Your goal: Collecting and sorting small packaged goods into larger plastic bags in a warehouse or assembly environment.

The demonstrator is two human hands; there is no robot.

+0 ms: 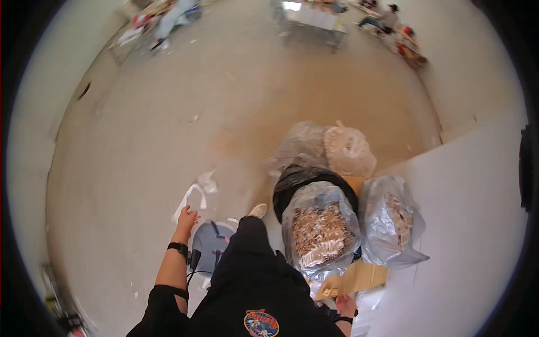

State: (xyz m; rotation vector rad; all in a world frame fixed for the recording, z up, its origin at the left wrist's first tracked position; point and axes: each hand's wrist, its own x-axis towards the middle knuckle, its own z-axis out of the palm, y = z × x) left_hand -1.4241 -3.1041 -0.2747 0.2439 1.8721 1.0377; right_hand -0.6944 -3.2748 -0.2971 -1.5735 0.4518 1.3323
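My left hand (189, 218) is held out over the floor, its fingers apart with nothing in them. Beyond its fingertips lies a white strip (193, 194) of thin material, and beside the wrist is a grey stool-like seat (209, 247) with dark and pink bits on it. My right hand (346, 305) is low at the right, next to the near edge of a tan board (362, 276). Its fingers are small and partly hidden, so their grip is unclear. Small tan pieces (330, 292) rest on the board near that hand. Ahead stands an open clear bag (324, 233) full of small brown and pale pieces.
Another clear bag (393, 222) with tan pieces leans by the white wall (460, 224). Behind are a black bag (300, 174), a greyish bag (300, 143) and a pale tied bag (349, 150). Far off, people (387, 19) sit near a table (314, 17); scraps dot the floor.
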